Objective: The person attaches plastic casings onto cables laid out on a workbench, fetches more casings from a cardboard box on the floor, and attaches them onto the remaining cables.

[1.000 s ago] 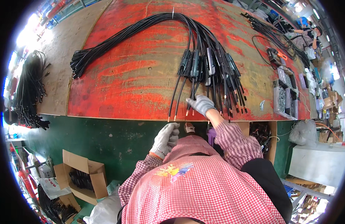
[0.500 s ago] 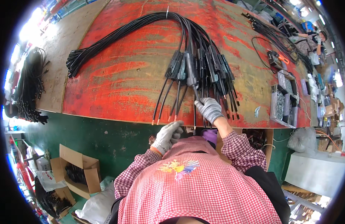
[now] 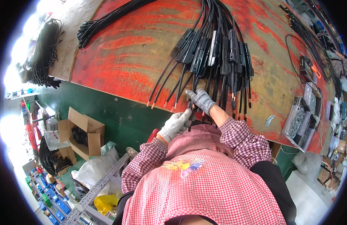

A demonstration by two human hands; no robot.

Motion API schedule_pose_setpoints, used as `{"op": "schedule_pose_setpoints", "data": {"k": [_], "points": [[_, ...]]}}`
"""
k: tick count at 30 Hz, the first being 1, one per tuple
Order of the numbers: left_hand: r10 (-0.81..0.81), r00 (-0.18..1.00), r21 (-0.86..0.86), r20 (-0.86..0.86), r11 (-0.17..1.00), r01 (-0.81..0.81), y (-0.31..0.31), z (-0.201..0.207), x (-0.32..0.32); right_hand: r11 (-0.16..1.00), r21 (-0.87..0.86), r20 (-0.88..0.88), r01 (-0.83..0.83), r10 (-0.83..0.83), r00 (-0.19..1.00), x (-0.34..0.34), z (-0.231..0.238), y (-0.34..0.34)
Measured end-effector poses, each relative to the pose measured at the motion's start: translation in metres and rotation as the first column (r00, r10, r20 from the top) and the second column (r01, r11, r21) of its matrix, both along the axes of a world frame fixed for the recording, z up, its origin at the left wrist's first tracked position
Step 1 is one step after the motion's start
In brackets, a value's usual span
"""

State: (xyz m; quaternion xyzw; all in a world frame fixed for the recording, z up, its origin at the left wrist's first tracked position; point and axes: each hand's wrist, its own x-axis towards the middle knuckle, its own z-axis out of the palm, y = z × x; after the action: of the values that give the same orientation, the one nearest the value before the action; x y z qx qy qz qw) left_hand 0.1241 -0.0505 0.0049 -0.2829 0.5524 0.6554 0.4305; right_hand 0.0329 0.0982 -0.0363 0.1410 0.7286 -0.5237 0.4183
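A bundle of black cables (image 3: 173,84) with dark rectangular cable blocks (image 3: 199,56) fans across the worn red table, bare coppery tips at several ends. My right hand (image 3: 203,101), in a grey-striped glove, is closed at a cable among the hanging ends. Just below and to its left, at the table's front edge, my left hand (image 3: 175,125) in a pale glove pinches a black cable end that shows beneath its fingers. The exact grip of the right fingertips is partly hidden.
Divided trays of small metal parts (image 3: 296,122) sit at the table's right, near an orange-handled tool (image 3: 315,72). More black cables hang at the left edge (image 3: 44,56). An open cardboard box (image 3: 83,129) stands on the green floor. A metal rack (image 3: 94,193) is at lower left.
The view has shifted, so the table sits higher. My left hand has come up to the cable beside my right hand. The cable block that stood out in front now lies among the others.
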Motion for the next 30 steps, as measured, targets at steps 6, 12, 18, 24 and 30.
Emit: {"op": "schedule_pose_setpoints", "data": {"k": [6, 12, 18, 24, 30], "points": [[0.041, 0.997, 0.166, -0.060, 0.986, -0.030, -0.005, 0.005, 0.028, 0.852, 0.522, -0.438, -0.047, 0.314, 0.842, 0.010, -0.038, -0.015], [0.160, 0.984, 0.282, 0.081, 0.943, -0.176, -0.031, 0.031, 0.066, 0.839, 0.534, -0.256, -0.104, 0.278, 0.926, 0.001, -0.010, -0.023], [0.326, 0.942, 0.177, -0.083, 0.935, -0.308, -0.035, 0.047, 0.026, 0.918, 0.324, -0.042, -0.228, 0.254, 0.966, 0.001, 0.058, -0.026], [0.359, 0.922, 0.495, 0.149, 0.780, -0.383, -0.006, -0.001, -0.016, 0.901, 0.326, -0.271, -0.287, 0.380, 0.885, -0.004, 0.000, -0.022], [0.348, 0.916, 0.397, 0.199, 0.826, -0.400, -0.015, 0.009, 0.042, 0.868, 0.460, -0.262, -0.187, 0.334, 0.905, -0.002, 0.024, -0.026]]}}
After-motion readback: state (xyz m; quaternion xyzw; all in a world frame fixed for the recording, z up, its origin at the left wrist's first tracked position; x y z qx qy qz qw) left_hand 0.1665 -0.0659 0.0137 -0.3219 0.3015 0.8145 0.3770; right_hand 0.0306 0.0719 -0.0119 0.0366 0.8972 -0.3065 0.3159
